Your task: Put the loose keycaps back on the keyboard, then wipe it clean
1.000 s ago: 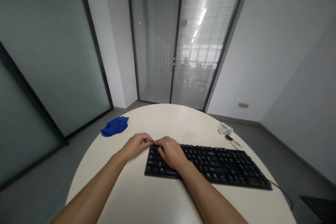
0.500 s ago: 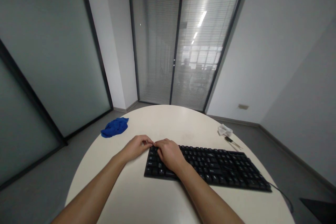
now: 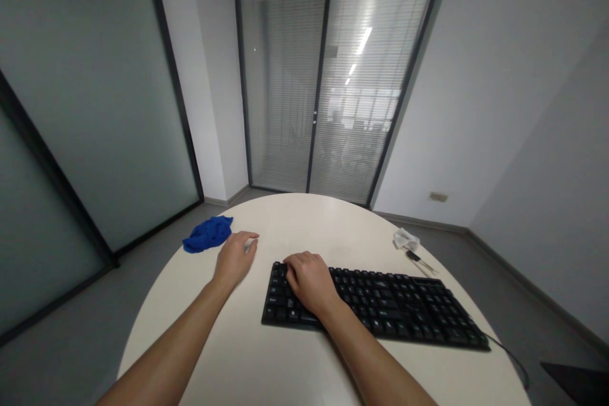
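A black keyboard (image 3: 380, 302) lies across the round table, its cable leaving at the right end. My right hand (image 3: 309, 280) rests on the keyboard's left part, with the fingers bent over the far edge and the thumb on the keys. Its fingertips are partly hidden. My left hand (image 3: 235, 259) is off the keyboard, a little to its left. Thumb and forefinger stand apart there, and I see nothing between them. Close beyond that hand, to the left, lies a crumpled blue cloth (image 3: 208, 234).
The cream round table (image 3: 304, 219) has a curved rim all round. At its right side lie a crumpled white tissue (image 3: 406, 239) and a small tool with a black part and pale prongs (image 3: 421, 261). A dark object (image 3: 575, 382) juts in at bottom right.
My left hand has left the keyboard's far left corner, where it met my right fingers, and moved left towards the blue cloth. My right hand has stayed on the keyboard.
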{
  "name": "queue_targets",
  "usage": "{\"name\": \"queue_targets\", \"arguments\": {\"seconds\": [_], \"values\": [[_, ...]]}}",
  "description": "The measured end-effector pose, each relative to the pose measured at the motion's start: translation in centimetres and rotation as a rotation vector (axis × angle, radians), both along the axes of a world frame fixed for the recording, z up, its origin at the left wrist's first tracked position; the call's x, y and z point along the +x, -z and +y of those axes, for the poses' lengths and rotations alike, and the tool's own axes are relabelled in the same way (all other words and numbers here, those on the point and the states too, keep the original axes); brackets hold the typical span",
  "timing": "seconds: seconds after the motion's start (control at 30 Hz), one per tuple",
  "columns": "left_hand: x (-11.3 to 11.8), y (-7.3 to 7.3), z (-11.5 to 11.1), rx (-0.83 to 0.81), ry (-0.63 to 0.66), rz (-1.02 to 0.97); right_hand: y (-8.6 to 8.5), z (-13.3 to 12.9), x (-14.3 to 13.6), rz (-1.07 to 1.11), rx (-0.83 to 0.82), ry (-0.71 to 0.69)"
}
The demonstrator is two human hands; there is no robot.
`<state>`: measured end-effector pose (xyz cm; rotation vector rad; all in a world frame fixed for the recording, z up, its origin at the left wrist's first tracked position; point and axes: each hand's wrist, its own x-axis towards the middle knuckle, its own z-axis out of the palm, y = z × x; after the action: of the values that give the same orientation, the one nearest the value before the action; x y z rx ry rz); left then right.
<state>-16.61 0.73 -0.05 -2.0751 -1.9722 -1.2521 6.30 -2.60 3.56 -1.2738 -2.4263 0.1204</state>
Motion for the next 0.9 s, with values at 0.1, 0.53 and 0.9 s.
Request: {"name": "queue_targets", "arguments": {"seconds": [0.1, 0.53, 0.9], "values": [[-0.7, 0.0, 0.1, 0.069, -0.197, 0.125, -1.4, 0.1, 1.0, -0.009, -0.022, 0.071], [-3.0, 1.9, 0.8, -0.345, -0.546, 0.254, -2.5, -2.0, 15.5, -0.181, -0.383, 0.236], [-1.8, 1.2, -0.4, -0.238, -0.591, 0.431, -0.9, -7.3, 15.1, -0.132, -0.258, 0.282]]}}
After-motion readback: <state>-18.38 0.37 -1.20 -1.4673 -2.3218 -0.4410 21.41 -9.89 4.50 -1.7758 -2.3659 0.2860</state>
